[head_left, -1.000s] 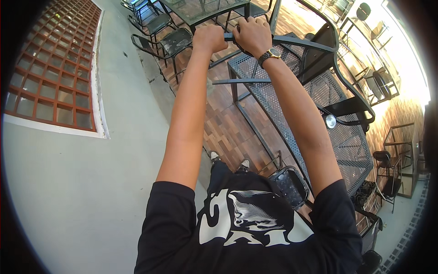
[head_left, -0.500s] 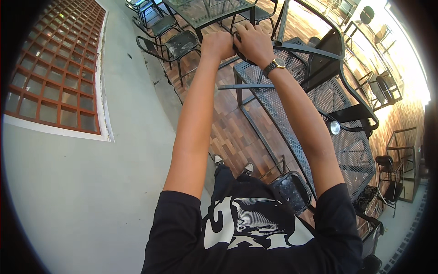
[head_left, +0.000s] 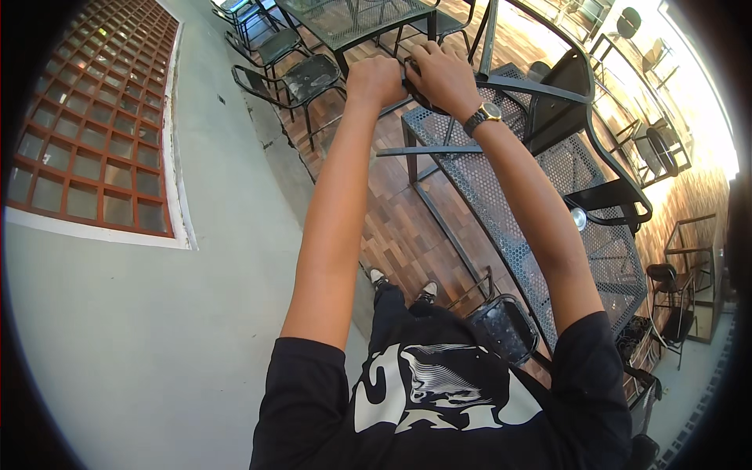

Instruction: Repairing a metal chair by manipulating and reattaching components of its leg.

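Note:
My left hand (head_left: 377,81) is closed in a fist, stretched out ahead of me at the top of the view. Close beside it, my right hand (head_left: 442,78) has its fingers curled round a dark, bent object (head_left: 417,92). Most of that object is hidden by the hands, so its kind cannot be told. It reaches the edge of my left fist, whose grip is out of sight. A dark watch with a gold rim (head_left: 482,117) is on my right wrist. Just beyond and right of my hands, an upturned black metal chair (head_left: 558,92) rests on a perforated metal table (head_left: 540,235).
Another mesh table (head_left: 352,19) and black chairs (head_left: 309,78) stand ahead. A chair (head_left: 505,329) is low on the right, by my feet. A grey wall (head_left: 235,196) with a red lattice window (head_left: 98,133) runs along my left. The floor (head_left: 399,235) is wood-patterned.
My right hand and wrist have moved slightly right and down. My left arm has shifted a little rightward. Both hands stay closed and close together.

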Action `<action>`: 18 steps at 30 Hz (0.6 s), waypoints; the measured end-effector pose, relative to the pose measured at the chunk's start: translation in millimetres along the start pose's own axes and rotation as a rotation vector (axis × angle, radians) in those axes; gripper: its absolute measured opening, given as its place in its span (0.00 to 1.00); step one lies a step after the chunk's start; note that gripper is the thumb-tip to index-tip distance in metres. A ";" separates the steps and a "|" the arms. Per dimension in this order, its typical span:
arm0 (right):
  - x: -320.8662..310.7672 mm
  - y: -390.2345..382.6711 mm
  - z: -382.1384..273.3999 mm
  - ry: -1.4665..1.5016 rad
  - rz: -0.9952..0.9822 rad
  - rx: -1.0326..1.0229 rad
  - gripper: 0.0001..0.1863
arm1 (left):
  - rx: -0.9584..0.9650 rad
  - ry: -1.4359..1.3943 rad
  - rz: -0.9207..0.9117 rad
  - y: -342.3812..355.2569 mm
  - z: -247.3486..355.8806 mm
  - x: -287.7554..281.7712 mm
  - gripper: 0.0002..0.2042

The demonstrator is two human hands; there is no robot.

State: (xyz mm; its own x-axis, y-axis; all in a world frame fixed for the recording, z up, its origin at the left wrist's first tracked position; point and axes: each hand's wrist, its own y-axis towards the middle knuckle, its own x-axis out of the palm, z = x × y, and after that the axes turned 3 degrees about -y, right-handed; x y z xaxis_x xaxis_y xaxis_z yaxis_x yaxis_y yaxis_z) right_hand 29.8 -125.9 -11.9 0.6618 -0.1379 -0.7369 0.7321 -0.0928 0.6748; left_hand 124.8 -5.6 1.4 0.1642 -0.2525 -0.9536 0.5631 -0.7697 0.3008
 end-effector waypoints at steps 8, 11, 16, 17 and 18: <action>5.0 -5.8 -0.3 -0.070 0.064 0.102 0.13 | -0.019 -0.029 0.010 -0.5 -2.5 3.5 0.12; 5.8 -1.7 -5.6 -0.007 0.067 0.042 0.12 | -0.002 -0.040 0.024 -1.2 -2.3 2.4 0.12; 2.0 -3.1 10.2 0.043 0.058 -0.112 0.12 | 0.009 -0.042 0.027 -3.9 -4.0 0.1 0.11; 1.0 -3.4 13.6 0.022 0.010 -0.085 0.12 | -0.001 -0.043 0.006 -3.5 -2.5 -0.7 0.11; -1.7 -5.4 15.8 0.015 -0.010 -0.049 0.12 | -0.010 -0.043 -0.016 -3.0 -1.0 -1.2 0.11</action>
State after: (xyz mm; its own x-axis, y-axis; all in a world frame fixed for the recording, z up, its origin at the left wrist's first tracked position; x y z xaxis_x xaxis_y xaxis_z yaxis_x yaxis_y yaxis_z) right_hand 22.2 -140.7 -13.6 0.6563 -0.1229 -0.7444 0.7456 -0.0456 0.6648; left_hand 123.7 -2.5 1.6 0.1200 -0.2655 -0.9566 0.5734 -0.7680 0.2851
